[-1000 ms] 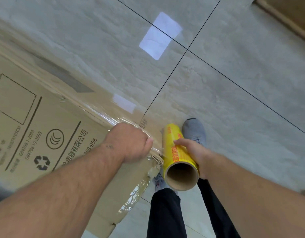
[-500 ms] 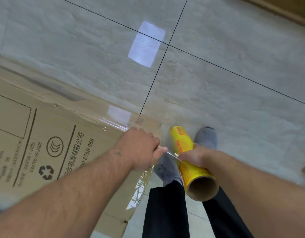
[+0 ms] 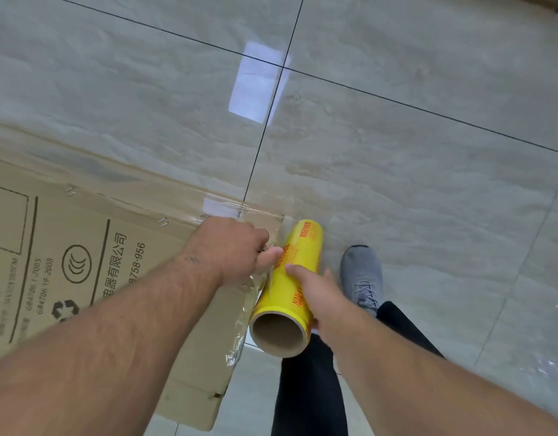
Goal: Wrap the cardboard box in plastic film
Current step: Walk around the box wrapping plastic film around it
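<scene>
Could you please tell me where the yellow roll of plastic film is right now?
In the head view, the yellow roll sits low and centre, gripped by the right hand, just off the cardboard box corner, with the left hand beside it.

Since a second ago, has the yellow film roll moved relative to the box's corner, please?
Yes. The yellow film roll has closed in toward the cardboard box corner; the left hand now nearly touches it.
</scene>
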Demonstrator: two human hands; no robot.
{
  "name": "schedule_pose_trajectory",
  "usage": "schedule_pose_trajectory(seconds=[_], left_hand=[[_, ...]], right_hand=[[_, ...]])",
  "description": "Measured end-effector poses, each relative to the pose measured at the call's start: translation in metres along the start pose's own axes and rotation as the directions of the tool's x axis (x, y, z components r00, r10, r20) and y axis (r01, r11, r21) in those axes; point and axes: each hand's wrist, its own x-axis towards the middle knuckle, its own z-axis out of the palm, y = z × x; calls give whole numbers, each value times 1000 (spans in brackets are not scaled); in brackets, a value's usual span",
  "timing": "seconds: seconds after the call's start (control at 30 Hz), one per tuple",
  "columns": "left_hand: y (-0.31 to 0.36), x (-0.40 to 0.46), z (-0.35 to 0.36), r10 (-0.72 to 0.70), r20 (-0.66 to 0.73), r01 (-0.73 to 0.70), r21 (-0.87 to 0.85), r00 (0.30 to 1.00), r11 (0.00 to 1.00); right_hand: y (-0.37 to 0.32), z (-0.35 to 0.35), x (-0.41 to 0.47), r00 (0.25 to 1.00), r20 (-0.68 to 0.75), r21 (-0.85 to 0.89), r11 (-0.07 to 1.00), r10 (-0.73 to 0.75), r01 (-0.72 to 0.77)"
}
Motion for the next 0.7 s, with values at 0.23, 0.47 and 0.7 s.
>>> schedule_pose_trajectory(seconds=[0.23, 0.47, 0.7], left_hand=[[0, 2, 3, -14, -47, 16, 43, 999, 999], [3, -2, -1, 7, -50, -4, 62, 999, 998], [16, -6, -3, 215, -37, -207, 155, 976, 966]], right_hand=[[36, -12, 6, 958, 282, 338, 930, 45, -143], [62, -21, -2, 994, 78, -185, 981, 79, -64], [45, 26, -10, 953, 285, -227, 973, 102, -36]])
